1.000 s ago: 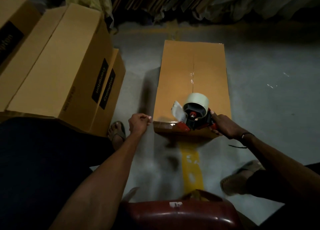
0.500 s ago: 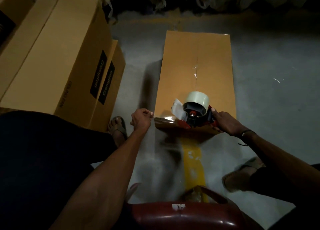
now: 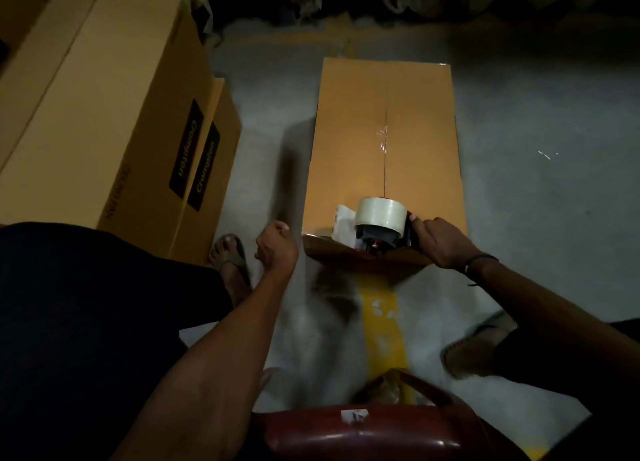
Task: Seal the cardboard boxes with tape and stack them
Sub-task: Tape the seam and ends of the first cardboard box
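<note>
At the near edge of the flat cardboard box (image 3: 386, 141), the right hand (image 3: 437, 240) curls its fingers round the tape dispenser (image 3: 379, 226) — its roll sits on the box's centre seam. Left hand (image 3: 276, 244) hovers fisted beside the box, holding nothing visible. Stacked boxes (image 3: 104, 114) stand left on the floor (image 3: 554, 131).

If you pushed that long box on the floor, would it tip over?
Probably not: the long box lies flat and low on the floor, so it would likely slide. Its cardboard looks stiff. Its centre seam looks mostly untaped, so the flaps might lift if grabbed there.
</note>
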